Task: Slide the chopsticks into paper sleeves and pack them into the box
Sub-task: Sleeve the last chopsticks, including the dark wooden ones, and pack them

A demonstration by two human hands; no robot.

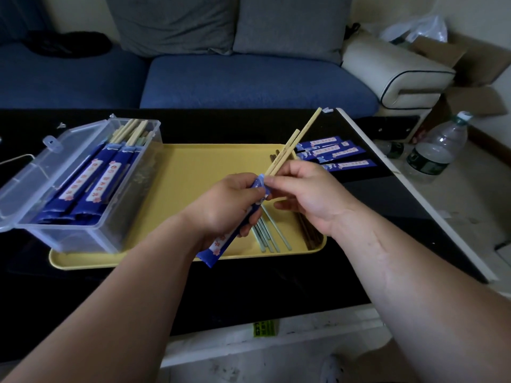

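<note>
My left hand (226,205) grips a blue paper sleeve (221,243) that slants down toward me over the yellow tray (193,167). My right hand (307,197) pinches a pair of pale wooden chopsticks (293,145) whose lower tips sit at the sleeve's open mouth; their far ends point up and to the right. A clear plastic box (83,183) with its lid open stands on the tray's left end and holds several sleeved chopsticks. Loose pale green chopsticks (269,234) and dark chopsticks (312,236) lie on the tray under my hands.
Several empty blue sleeves (331,154) lie on the black table (249,286) right of the tray. A blue sofa (235,81) runs behind the table. Plastic water bottles (439,147) and cardboard boxes (470,64) stand on the floor at the right.
</note>
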